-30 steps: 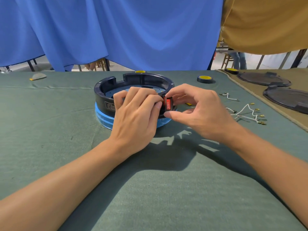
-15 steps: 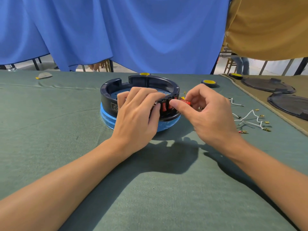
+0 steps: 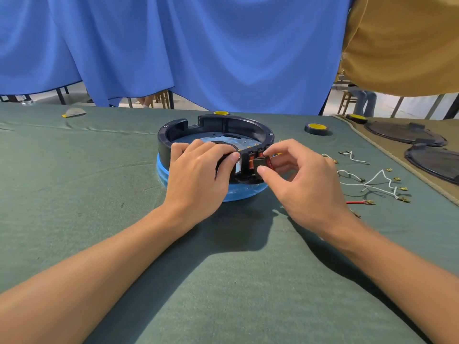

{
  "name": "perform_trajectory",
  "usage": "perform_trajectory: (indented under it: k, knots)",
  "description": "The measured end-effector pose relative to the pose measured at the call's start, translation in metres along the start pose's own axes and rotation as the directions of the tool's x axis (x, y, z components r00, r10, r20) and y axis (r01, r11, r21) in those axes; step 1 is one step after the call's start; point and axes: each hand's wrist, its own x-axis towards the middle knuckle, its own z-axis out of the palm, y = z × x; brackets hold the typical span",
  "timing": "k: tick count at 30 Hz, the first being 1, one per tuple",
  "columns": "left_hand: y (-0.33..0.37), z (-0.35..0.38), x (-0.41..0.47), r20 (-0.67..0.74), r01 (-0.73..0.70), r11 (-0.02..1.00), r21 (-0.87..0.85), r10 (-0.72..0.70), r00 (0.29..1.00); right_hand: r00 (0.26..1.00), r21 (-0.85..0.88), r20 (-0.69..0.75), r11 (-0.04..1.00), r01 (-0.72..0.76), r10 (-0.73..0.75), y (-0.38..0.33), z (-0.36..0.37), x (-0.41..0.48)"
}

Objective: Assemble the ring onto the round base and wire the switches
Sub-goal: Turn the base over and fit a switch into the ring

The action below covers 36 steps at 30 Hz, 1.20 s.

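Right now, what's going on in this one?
A person is working bare-handed on a black ring seated on a blue round base. The left hand grips the ring's near rim. The right hand pinches a small black-and-red switch at the ring's front wall, beside red switches already in their slots; whether it is seated is unclear. White wires with brass terminals lie untouched on the green cloth to the right.

Readable text: none in this view.
ring (image 3: 248, 129): no lettering legible on its visible wall.
tape roll (image 3: 316, 129): yellow centre, nothing legible on it.
Numbers, brands, signs: none can be made out.
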Motion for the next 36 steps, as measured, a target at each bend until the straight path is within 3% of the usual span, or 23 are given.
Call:
perform_trajectory:
  k: [19,36]
  knots:
    - [0.007,-0.001,0.000,0.013,-0.024,0.999,-0.027,0.024,1.000,0.995,-0.106,-0.046,0.990,0.088,-0.093,-0.005,0.022,-0.003]
    - [0.010,-0.002,0.000,0.034,-0.012,1.000,0.020,0.012,0.999,0.980,-0.087,-0.041,0.977,0.193,-0.197,0.003,0.014,0.001]
